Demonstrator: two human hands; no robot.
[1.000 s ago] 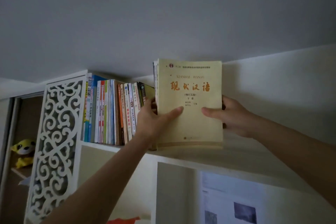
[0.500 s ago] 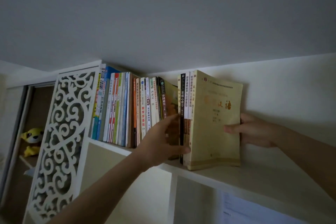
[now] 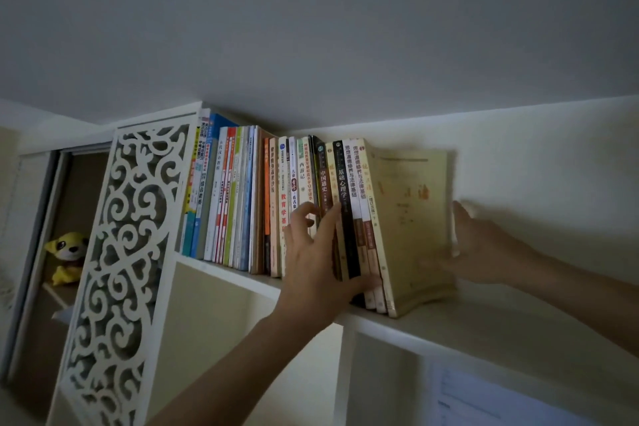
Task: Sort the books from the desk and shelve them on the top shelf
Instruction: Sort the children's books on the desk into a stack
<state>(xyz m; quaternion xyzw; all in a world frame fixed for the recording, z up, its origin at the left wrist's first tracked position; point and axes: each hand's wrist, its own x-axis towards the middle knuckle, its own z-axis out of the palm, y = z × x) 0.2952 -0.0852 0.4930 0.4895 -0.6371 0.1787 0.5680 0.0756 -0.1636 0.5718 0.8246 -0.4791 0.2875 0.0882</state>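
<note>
**Right of centre, on the top shelf: yellow paperback joining the row**

Right of centre sits your yellow paperback [image 3: 411, 225], upright on the top shelf [image 3: 501, 332] at the right end of the row of books [image 3: 276, 204], its spine touching the pale spines beside it. It looks light and a little bendy, a thin softcover, so I'd expect it to flop or fan open if you squeeze only a corner; better to press flat on the cover and spine, low down near the shelf. The cover looks smooth, likely a bit slick.

Your left hand [image 3: 318, 263] has fingers spread and mostly straight against the spines, thumb low at the foot of the dark spine, pressing and not gripping. Your right hand [image 3: 480, 245] is at the far edge of the cover, blurred; it looks wrapped round that edge, but I can't tell for sure.

Looks: pale yellow cover, orange characters mid-cover smeared by blur, a dark line near the top.
</note>
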